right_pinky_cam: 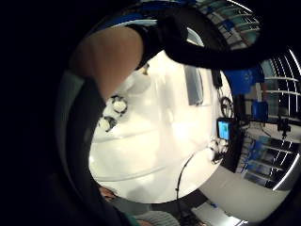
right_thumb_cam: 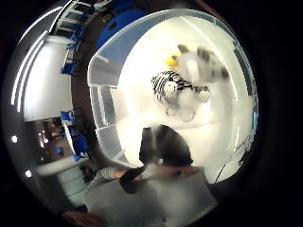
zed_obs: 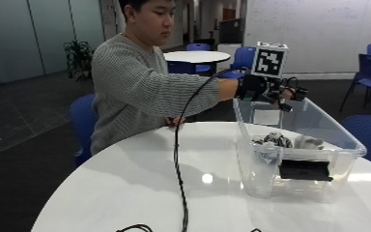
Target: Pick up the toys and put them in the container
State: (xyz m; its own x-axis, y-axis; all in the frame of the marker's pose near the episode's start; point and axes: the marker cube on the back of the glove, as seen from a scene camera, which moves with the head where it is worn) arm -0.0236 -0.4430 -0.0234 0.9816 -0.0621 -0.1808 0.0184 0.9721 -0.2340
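Currently the gloved right hand (zed_obs: 266, 89) hovers above the clear container (zed_obs: 256, 164) holding toys (zed_obs: 288, 141); grip state cannot be determined.

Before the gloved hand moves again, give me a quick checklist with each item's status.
1. Black-gloved right hand above the clear plastic container: ok.
2. Hand holding nothing: cannot tell; fingers unclear.
3. Toys inside the container: ok; a black-and-white striped plush toy and a grey plush toy lie on its floor.
4. Container upright on the white round table: ok.
5. No toys left on the table: ok as far as visible.
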